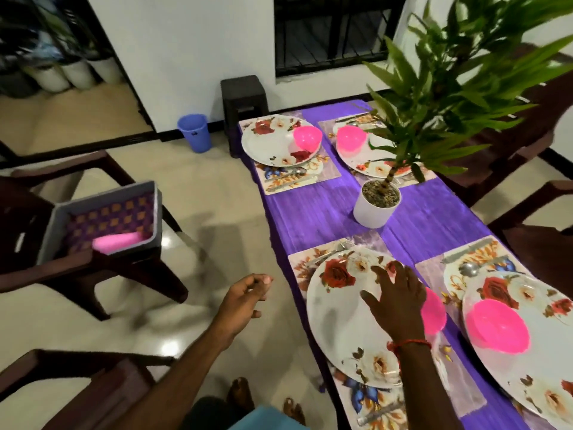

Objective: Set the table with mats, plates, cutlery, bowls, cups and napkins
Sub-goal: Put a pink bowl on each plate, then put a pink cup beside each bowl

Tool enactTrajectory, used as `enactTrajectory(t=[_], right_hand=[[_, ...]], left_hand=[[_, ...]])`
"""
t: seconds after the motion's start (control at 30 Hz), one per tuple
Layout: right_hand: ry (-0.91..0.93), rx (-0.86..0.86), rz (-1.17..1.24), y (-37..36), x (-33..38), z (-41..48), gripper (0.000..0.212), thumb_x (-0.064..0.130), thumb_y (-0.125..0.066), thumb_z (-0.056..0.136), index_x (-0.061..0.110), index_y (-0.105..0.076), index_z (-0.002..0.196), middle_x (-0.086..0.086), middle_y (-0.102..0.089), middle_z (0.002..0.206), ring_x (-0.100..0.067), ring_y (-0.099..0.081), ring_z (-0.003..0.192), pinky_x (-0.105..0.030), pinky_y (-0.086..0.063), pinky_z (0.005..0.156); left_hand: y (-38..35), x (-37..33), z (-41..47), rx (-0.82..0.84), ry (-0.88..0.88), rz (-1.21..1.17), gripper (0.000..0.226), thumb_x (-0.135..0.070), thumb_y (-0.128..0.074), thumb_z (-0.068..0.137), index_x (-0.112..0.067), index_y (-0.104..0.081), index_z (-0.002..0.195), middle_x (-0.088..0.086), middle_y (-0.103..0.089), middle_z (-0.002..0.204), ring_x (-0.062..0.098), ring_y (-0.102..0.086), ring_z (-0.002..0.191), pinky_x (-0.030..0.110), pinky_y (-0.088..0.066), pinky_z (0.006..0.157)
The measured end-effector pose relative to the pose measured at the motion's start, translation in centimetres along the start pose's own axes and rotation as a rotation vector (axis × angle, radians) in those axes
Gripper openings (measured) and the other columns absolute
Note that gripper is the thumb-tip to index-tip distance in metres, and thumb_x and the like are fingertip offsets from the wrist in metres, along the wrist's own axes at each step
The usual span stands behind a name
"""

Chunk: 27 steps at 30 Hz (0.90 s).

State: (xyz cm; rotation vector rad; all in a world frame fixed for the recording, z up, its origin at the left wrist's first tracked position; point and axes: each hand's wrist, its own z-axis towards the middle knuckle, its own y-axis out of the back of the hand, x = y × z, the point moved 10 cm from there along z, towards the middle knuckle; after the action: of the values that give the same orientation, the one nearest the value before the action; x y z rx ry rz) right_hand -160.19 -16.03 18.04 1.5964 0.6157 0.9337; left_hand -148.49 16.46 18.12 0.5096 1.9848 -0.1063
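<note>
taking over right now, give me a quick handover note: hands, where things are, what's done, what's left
Left hand: loosely curled over the floor, holding nothing.
Right hand: open, fingers spread over the near left plate, beside its pink bowl.
Done: four mats are on the table, each with a plate, cutlery and a bowl.
Left: no cups or napkins show on the table. The grey bin on the chair holds a pink thing, too blurred to name.
</note>
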Motion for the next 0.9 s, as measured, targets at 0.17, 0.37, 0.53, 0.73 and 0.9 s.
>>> enactTrajectory(t=[0.17, 0.37, 0.53, 0.73, 0.9], right_hand=[[0.218, -0.058, 0.096, 1.5, 11.4, 1.6, 0.059, 0.046, -0.078, 0.081, 0.025, -0.06, 0.134, -0.018, -0.042, 0.15, -0.043, -0.033, 0.141, -0.062, -0.027, 0.111], [0.436, -0.022, 0.072, 2.7, 22.9, 2.8, 0.064, 0.047, -0.074, 0.085, 0.03, -0.051, 0.143, -0.012, -0.029, 0.161, -0.035, -0.013, 0.151, -0.055, -0.016, 0.117], [0.548, 0.031, 0.074, 2.1, 31.6, 2.9, 0.065, 0.048, -0.072, 0.086, 0.032, -0.048, 0.144, -0.01, -0.026, 0.162, -0.032, -0.009, 0.153, -0.053, -0.01, 0.119], [0.71, 0.089, 0.067, 0.3, 41.1, 1.4, 0.062, 0.05, -0.072, 0.084, 0.036, -0.05, 0.141, -0.005, -0.03, 0.161, -0.029, -0.011, 0.152, -0.051, -0.015, 0.118], [0.788, 0.146, 0.06, -1.9, 47.4, 0.2, 0.06, 0.053, -0.067, 0.089, 0.039, -0.046, 0.142, -0.002, -0.026, 0.162, -0.026, -0.004, 0.152, -0.05, -0.01, 0.12]], left_hand=[[5.1, -1.3, -0.1, -0.095, -0.051, -0.071, 0.015, -0.038, -0.062, 0.1, -0.032, -0.068, 0.113, -0.01, -0.071, 0.112, 0.005, -0.063, 0.102, 0.025, -0.048, 0.072], [11.6, -3.6, 1.0, -0.193, -0.141, -0.103, 0.022, -0.035, -0.065, 0.099, -0.028, -0.066, 0.12, -0.012, -0.068, 0.112, -0.004, -0.062, 0.097, 0.024, -0.047, 0.08], [17.8, -3.8, 1.6, -0.289, -0.17, -0.182, 0.024, -0.026, -0.066, 0.099, -0.018, -0.065, 0.122, -0.011, -0.067, 0.101, -0.017, -0.061, 0.078, 0.022, -0.046, 0.078], [24.9, -3.6, 2.2, -0.363, -0.187, -0.228, 0.022, -0.026, -0.066, 0.099, -0.022, -0.064, 0.12, -0.011, -0.066, 0.1, -0.016, -0.062, 0.079, 0.018, -0.047, 0.076], [30.2, -1.9, 1.7, -0.444, -0.183, -0.249, 0.024, -0.021, -0.064, 0.101, -0.014, -0.064, 0.124, -0.007, -0.065, 0.096, -0.016, -0.059, 0.069, 0.005, -0.043, 0.065]])
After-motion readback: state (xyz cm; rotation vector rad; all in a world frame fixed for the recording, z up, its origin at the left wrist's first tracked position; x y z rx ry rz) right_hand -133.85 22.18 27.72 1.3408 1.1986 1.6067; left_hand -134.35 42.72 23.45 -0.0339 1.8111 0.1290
